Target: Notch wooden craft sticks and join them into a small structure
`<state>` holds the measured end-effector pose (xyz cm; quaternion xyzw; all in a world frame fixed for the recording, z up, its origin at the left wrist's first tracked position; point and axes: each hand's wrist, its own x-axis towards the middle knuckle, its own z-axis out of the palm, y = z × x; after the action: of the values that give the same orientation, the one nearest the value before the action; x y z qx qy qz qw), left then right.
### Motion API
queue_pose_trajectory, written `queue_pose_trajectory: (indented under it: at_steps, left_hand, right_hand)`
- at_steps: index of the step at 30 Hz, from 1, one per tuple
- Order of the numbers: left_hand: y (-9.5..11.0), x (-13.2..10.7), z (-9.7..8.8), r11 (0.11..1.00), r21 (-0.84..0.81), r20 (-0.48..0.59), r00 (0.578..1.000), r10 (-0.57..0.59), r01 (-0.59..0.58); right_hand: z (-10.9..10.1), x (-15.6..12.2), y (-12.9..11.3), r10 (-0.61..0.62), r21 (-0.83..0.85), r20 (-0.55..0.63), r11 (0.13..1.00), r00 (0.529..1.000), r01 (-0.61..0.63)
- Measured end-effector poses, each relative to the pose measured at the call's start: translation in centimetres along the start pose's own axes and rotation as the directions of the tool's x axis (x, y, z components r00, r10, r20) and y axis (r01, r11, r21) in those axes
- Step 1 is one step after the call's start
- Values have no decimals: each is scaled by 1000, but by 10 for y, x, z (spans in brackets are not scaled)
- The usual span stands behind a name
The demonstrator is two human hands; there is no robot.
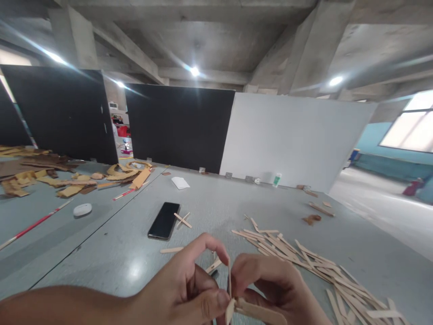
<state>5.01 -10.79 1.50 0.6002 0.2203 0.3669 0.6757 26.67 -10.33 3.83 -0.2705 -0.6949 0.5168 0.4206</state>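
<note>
Close together at the bottom centre are my left hand (194, 286) and my right hand (274, 282), both with bent, closed fingers. Between the fingertips of my left hand stands a thin wooden craft stick (230, 277), seen almost edge-on. Another craft stick (260, 310) lies across the fingers of my right hand and meets the first near its lower end. Whether the sticks are joined there, I cannot tell. Partly hidden behind my left hand are a stick (214, 265) and a small dark item under it. A large pile of craft sticks (318, 266) spreads out right of my hands.
A black phone (164, 220) lies ahead, with crossed sticks (183, 220) beside it. Further left are a white case (82, 210), a red-and-white rod (37, 224) and cardboard scraps (76, 180). A small tube (277, 180) stands near the white panel (291, 135) at the back.
</note>
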Motion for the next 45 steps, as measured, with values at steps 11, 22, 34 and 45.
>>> queue_pose_trajectory:
  at_steps: [11,22,34,45]
  left_hand:
    - [-2,-1,2,996,-83,20,999,43,-42]
    - [8,-4,8,1000,26,-46,999,15,-14]
    - [5,-3,5,998,58,-50,999,-5,7]
    - [7,-1,7,996,66,-75,996,-57,62]
  right_hand:
    - [-3,-2,4,138,267,126,949,982,-167]
    - [4,0,-8,193,262,146,938,970,-226]
    - [-2,0,-4,178,187,104,963,979,-195]
    - [4,7,-5,201,187,95,959,975,-215]
